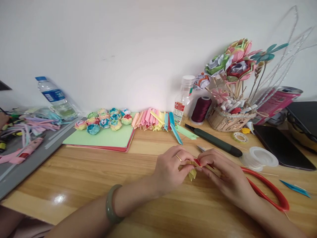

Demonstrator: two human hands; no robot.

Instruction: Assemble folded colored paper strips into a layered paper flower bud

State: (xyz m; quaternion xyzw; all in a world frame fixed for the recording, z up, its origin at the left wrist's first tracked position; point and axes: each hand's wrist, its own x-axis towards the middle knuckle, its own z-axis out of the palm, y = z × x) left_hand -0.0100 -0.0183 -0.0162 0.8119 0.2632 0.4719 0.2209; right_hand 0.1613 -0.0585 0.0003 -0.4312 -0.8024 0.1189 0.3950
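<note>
Both hands meet above the middle right of the table. My left hand, with a ring and a green bangle, pinches folded yellow paper that hangs below the fingers. My right hand is closed on a small red folded paper, which touches the yellow one. The fingers partly hide both pieces. Red-handled scissors lie beneath and beside my right hand, with a blade tip showing beyond the knuckles.
Paper flowers rest on green sheets at left. Folded strips stand in a row by a bottle and a thread cone. A craft knife, clear spool, phone and blue strip lie right.
</note>
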